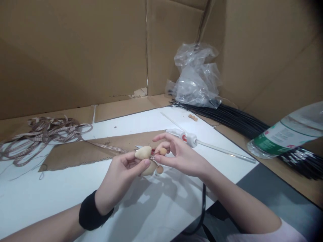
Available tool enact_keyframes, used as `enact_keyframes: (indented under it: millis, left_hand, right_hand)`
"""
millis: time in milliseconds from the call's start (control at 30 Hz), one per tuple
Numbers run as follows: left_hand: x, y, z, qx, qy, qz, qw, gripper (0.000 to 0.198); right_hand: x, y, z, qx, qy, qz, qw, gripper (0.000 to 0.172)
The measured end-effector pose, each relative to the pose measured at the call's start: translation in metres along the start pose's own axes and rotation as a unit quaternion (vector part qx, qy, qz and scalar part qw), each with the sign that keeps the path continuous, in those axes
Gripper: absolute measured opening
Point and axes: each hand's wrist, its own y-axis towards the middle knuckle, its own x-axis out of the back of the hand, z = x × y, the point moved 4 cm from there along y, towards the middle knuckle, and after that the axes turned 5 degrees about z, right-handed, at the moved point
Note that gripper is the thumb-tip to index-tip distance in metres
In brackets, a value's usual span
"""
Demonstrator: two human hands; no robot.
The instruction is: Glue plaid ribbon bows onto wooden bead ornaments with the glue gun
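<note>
My left hand (123, 169) pinches a cream, petal-shaped piece (143, 153) between thumb and fingers. A second cream piece (148, 169) sits just below it, partly covered by my thumb. My right hand (176, 153) is closed at the fingertips on a small orange-brown ball (163, 151), close beside the cream pieces. Another orange-brown ball (159, 169) hangs lower down by the second piece. A brown-and-white checked ribbon (108, 146) runs from the left toward my hands; its end is hidden there. Behind my fingers, a pointed metal tip (138, 147) shows in part.
A white hot glue gun (176, 133) lies behind my right hand, near a clear glue stick (227, 152). Cardboard strip (68, 156) and a ribbon heap (47, 131) lie left. At right are black rods (227, 116), a plastic bottle (285, 134), a clear bag (196, 77) and small balls (193, 117).
</note>
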Motion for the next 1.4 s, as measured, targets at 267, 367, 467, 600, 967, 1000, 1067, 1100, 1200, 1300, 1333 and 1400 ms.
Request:
enact_keyframes:
  millis: [267, 367, 467, 600, 967, 1000, 1067, 1100, 1200, 1300, 1333, 1400]
  left_hand:
    - [-0.006, -0.003, -0.001, 0.001, -0.056, 0.047, 0.997, 0.017]
    - [-0.009, -0.003, -0.001, 0.001, -0.073, 0.065, 0.995, 0.019]
    - [-0.01, -0.002, 0.0, 0.002, -0.08, 0.08, 0.994, 0.018]
    - [-0.009, -0.001, 0.001, -0.001, -0.083, 0.068, 0.994, 0.02]
    - [-0.007, -0.001, 0.0, -0.006, -0.076, 0.04, 0.996, 0.029]
    - [-0.007, -0.001, 0.0, -0.006, -0.076, 0.037, 0.996, 0.029]
    - [-0.006, 0.0, 0.0, -0.01, -0.08, 0.032, 0.996, 0.029]
    - [-0.006, 0.0, 0.0, -0.012, -0.082, 0.029, 0.996, 0.03]
    - [-0.005, 0.0, 0.001, -0.011, -0.079, 0.019, 0.997, 0.032]
    - [-0.004, 0.001, 0.002, -0.007, -0.072, 0.011, 0.997, 0.033]
    - [-0.004, 0.001, 0.003, -0.008, -0.07, 0.011, 0.997, 0.033]
    - [-0.004, 0.001, 0.002, -0.012, -0.068, 0.014, 0.998, 0.032]
  right_hand:
    - [-0.005, 0.001, 0.004, 0.007, 0.051, -0.015, 0.999, 0.033]
    - [-0.003, 0.001, 0.004, -0.006, 0.06, -0.02, 0.998, 0.034]
    - [-0.001, 0.0, 0.003, -0.012, 0.052, -0.026, 0.998, 0.033]
    - [0.0, 0.0, -0.001, -0.031, 0.03, -0.013, 0.999, 0.03]
    - [-0.003, 0.001, 0.003, -0.017, -0.055, -0.003, 0.998, 0.008]
    - [-0.003, 0.001, 0.003, -0.018, -0.053, -0.005, 0.998, 0.007]
    - [-0.003, 0.0, 0.001, -0.018, -0.051, -0.011, 0.998, 0.006]
    - [-0.004, 0.0, 0.0, -0.018, -0.05, -0.013, 0.999, 0.007]
    - [-0.006, 0.0, -0.003, -0.026, -0.038, -0.013, 0.999, 0.008]
    - [-0.008, 0.0, -0.006, -0.035, -0.003, 0.001, 0.999, 0.008]
    - [-0.008, 0.0, -0.006, -0.036, 0.003, 0.007, 0.999, 0.01]
    - [-0.007, -0.001, -0.006, -0.034, -0.007, 0.013, 0.999, 0.011]
